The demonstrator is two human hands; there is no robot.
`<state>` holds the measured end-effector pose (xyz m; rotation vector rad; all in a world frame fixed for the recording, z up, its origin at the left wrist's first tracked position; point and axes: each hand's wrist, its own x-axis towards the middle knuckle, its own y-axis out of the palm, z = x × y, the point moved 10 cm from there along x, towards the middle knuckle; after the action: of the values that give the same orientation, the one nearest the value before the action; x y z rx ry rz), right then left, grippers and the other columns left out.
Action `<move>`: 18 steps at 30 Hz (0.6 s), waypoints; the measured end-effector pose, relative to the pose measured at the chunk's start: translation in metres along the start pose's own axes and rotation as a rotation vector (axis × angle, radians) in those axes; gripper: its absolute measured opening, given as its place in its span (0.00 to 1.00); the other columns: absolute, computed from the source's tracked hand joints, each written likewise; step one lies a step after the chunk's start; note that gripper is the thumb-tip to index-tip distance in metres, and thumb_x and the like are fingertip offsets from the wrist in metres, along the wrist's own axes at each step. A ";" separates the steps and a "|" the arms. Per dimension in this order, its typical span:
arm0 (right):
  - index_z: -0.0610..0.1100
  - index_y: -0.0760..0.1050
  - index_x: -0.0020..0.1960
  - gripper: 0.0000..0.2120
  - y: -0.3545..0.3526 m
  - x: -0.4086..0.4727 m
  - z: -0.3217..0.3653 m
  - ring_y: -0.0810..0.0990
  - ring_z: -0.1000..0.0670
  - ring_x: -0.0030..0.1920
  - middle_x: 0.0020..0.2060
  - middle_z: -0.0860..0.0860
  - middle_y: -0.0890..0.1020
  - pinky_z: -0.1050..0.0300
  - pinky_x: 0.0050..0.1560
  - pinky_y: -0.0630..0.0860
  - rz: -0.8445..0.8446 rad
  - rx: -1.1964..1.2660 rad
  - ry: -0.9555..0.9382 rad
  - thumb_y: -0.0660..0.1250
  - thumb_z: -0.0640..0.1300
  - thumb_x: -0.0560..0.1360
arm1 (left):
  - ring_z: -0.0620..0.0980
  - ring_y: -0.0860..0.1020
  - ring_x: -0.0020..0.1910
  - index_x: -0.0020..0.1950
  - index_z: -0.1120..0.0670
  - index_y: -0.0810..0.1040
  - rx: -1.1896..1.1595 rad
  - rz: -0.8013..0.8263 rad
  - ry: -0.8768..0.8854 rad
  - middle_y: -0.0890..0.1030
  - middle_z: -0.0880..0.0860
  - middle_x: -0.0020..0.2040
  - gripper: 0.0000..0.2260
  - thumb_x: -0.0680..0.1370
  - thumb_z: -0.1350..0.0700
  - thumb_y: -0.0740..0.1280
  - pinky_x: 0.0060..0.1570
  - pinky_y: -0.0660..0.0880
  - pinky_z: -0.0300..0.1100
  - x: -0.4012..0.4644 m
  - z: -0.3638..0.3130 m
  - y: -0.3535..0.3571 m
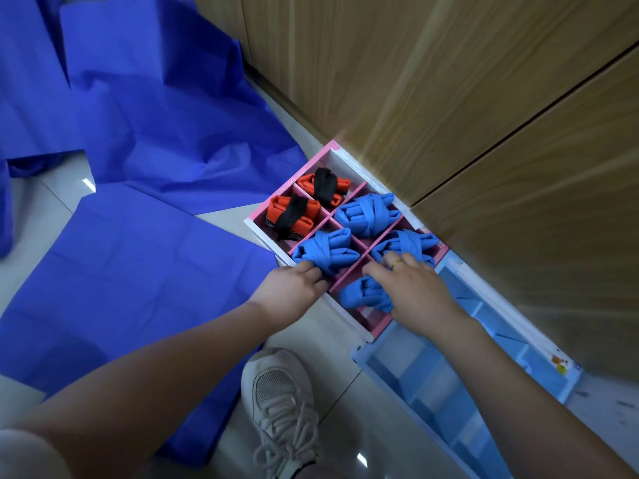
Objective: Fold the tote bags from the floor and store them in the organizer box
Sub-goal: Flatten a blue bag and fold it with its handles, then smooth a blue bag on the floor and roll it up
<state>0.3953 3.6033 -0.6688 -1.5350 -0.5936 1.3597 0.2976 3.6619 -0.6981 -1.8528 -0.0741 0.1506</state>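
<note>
Nearest the camera, a white sneaker (281, 406) is planted on the tiled floor (332, 347), with both forearms stretched out over it toward the pink box (257, 225) parked against the wooden cabinet (449, 98).

Six compartments can be counted, and all six look filled: two orange bundles (289, 216) tied with black straps at the far left, four blue bundles (366, 210) in the rest. So that box is pretty much done, as far as can be judged.

The left hand (292, 288) is set on the box's near wall, fingers curled over the edge and touching one blue bundle, though whether anything is really gripped can't be told. The right hand (413, 288) is laid on the nearest blue bundle (363, 293), fingers fairly straight, apparently pressing it down into its slot; a ring is worn on one finger.

Plenty is left, though. Big unfolded blue bags (138, 133) are spread all over the floor to the left. A light-blue box (449, 385) is seen just right of the pink one, and nothing can be made out in its compartments.
</note>
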 end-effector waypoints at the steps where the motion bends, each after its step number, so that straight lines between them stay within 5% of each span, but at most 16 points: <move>1: 0.50 0.65 0.66 0.25 0.004 0.000 0.010 0.68 0.45 0.60 0.60 0.48 0.68 0.53 0.57 0.65 -0.011 -0.039 -0.030 0.64 0.35 0.71 | 0.52 0.79 0.33 0.37 0.56 0.81 -0.003 0.015 -0.004 0.79 0.52 0.34 0.15 0.54 0.67 0.77 0.20 0.69 0.35 0.000 0.000 0.002; 5: 0.48 0.75 0.53 0.30 0.035 0.008 0.023 0.75 0.45 0.45 0.47 0.47 0.77 0.52 0.45 0.73 -0.031 -0.111 -0.014 0.80 0.39 0.53 | 0.51 0.77 0.29 0.37 0.54 0.80 -0.015 0.069 -0.022 0.77 0.52 0.34 0.18 0.52 0.68 0.77 0.18 0.65 0.33 0.000 0.003 0.010; 8: 0.50 0.60 0.71 0.37 0.048 0.010 0.019 0.65 0.45 0.65 0.67 0.49 0.65 0.51 0.66 0.60 0.030 0.009 -0.048 0.71 0.42 0.66 | 0.51 0.77 0.29 0.37 0.55 0.80 -0.037 0.053 -0.024 0.77 0.52 0.34 0.18 0.52 0.69 0.77 0.19 0.62 0.33 0.000 0.003 0.009; 11: 0.48 0.53 0.76 0.38 0.047 0.001 0.019 0.56 0.45 0.73 0.73 0.48 0.59 0.47 0.72 0.51 0.025 0.010 -0.078 0.63 0.52 0.69 | 0.51 0.77 0.30 0.38 0.54 0.80 -0.044 0.043 -0.014 0.77 0.52 0.34 0.18 0.53 0.69 0.77 0.19 0.62 0.34 -0.001 0.004 0.010; 15: 0.43 0.74 0.62 0.27 0.048 -0.001 0.026 0.77 0.43 0.57 0.57 0.46 0.78 0.47 0.61 0.72 -0.152 -0.042 -0.036 0.75 0.50 0.65 | 0.50 0.77 0.30 0.39 0.54 0.81 -0.059 0.018 -0.015 0.78 0.51 0.36 0.19 0.53 0.69 0.76 0.19 0.63 0.34 -0.003 0.006 0.012; 18: 0.42 0.77 0.56 0.24 0.042 0.015 0.024 0.79 0.43 0.50 0.51 0.46 0.80 0.48 0.54 0.76 -0.250 -0.019 0.034 0.78 0.45 0.63 | 0.51 0.80 0.38 0.46 0.55 0.82 -0.142 -0.111 0.017 0.81 0.52 0.44 0.14 0.64 0.67 0.70 0.24 0.71 0.36 -0.011 0.012 0.006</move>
<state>0.3664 3.6063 -0.7104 -1.4426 -0.7525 1.1389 0.2844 3.6699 -0.7066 -1.9859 -0.1797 0.0528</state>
